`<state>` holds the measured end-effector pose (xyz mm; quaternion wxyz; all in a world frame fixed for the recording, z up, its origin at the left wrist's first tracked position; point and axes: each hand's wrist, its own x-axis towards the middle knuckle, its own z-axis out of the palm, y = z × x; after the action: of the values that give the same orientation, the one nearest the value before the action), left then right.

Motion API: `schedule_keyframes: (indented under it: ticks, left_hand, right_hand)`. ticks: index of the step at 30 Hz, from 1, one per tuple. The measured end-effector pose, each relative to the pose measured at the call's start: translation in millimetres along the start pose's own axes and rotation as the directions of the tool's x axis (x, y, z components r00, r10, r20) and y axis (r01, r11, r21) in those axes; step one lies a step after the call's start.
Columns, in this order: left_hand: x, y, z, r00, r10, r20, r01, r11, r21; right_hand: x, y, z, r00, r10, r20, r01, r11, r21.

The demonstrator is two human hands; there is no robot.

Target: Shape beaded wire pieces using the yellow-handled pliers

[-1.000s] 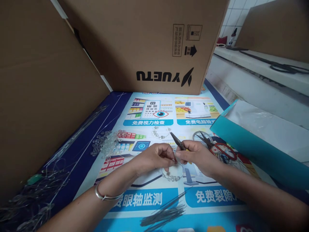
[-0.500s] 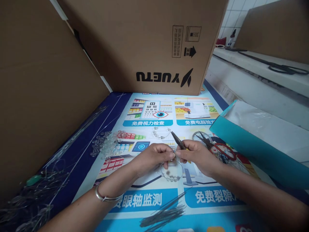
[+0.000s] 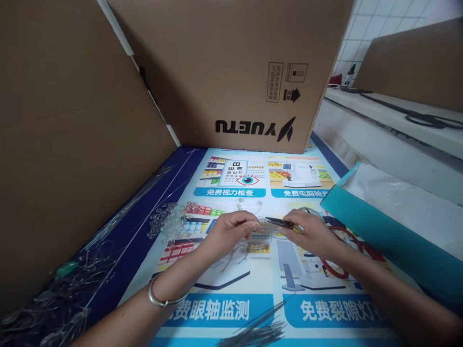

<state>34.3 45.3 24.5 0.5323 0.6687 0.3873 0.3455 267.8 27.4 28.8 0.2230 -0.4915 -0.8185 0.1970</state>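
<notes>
Since the earlier frame the pliers [image 3: 280,221] have swung round: their nose pointed away from me then, and now aims left at my other fingertips. Nearest me lies a sheaf of dark wires [image 3: 255,333]. Past it, the beaded wire loop [image 3: 258,247] hangs blurred below my fingers. My left hand [image 3: 235,229] pinches its wire between thumb and finger; if that pinch slackens, beads could run off a loose end. My right hand [image 3: 307,229] is wrapped around the pliers, though whether their tips bite wire, I cannot tell. Poorly placed, they could kink the strand — or nip my thumb. A little farther, a second beaded ring [image 3: 239,205] lies close enough that a slip of the pliers might knock it.
</notes>
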Motion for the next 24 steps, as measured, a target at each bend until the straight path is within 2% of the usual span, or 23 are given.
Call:
schedule_keyframes:
  ticks: [7,12,19,24]
  left_hand:
    - [1.0,-2.6,-5.4,0.992,0.124,-0.023,-0.120,0.986,0.116]
    - [-0.4,-2.6,-6.6,0.981,0.191,-0.033,-0.182,0.967,0.176]
    - [-5.7,2.6,-5.3,0.957,0.290,-0.011,-0.269,0.901,0.339]
    - [-8.5,7.3,-3.3,0.938,0.346,0.027,-0.326,0.851,0.411]
  right_hand:
    - [-10.1,5.7,20.6,0.990,-0.104,-0.098,0.102,0.994,-0.031]
    - [-17.5,7.4,30.0,0.984,-0.127,-0.125,0.100,0.974,-0.202]
    - [-18.6,-0.7,23.2,0.971,-0.158,-0.178,0.089,0.935,-0.343]
    - [-18.9,-6.1,15.6,0.974,-0.174,-0.146,0.101,0.908,-0.406]
